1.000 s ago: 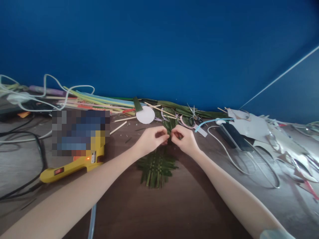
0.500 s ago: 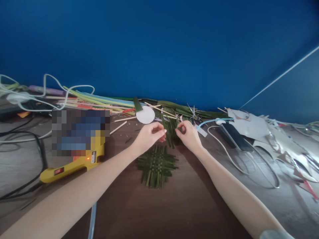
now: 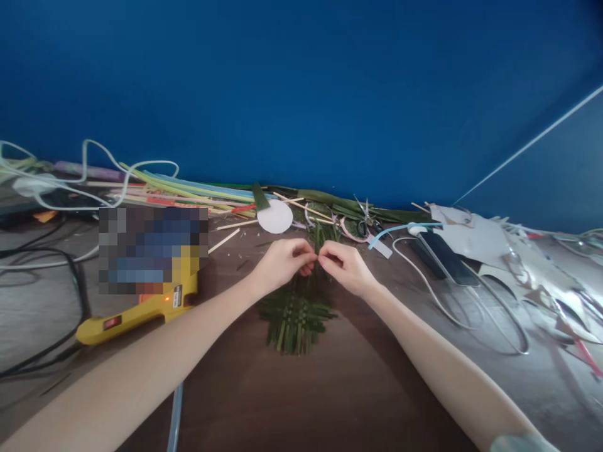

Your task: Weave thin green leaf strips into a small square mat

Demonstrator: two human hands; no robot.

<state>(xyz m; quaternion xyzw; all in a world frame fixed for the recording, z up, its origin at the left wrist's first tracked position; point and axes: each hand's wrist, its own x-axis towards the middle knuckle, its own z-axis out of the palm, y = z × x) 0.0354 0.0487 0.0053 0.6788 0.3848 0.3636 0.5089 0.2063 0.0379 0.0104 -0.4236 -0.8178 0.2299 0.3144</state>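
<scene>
My left hand (image 3: 292, 257) pinches with thumb and fingertips at a narrow green leaf strip (image 3: 317, 267). Against it, fingertip to fingertip, my right hand (image 3: 343, 262) is closed on the same strip, most of which the fingers cover. Just beyond the hands stand more green leaf strips (image 3: 325, 233), partly hidden. Below them, flat on the brown table (image 3: 301, 402), lies a woven mat of green leaf strips (image 3: 294, 320) with loose ends sticking out on its sides.
A yellow hot glue gun (image 3: 127, 321) lies at left, partly pixelated. Behind the hands are a white paper disc (image 3: 275, 216), thin sticks (image 3: 226, 242) and scissors (image 3: 365, 216). Right of them are a phone (image 3: 450, 257) with a cable and white sheets (image 3: 471, 235). A blue wall (image 3: 301, 94) rises behind.
My right hand has moved left until its fingertips meet those of my left hand. Its fingers have closed on the leaf strip, which showed more openly between the hands before.
</scene>
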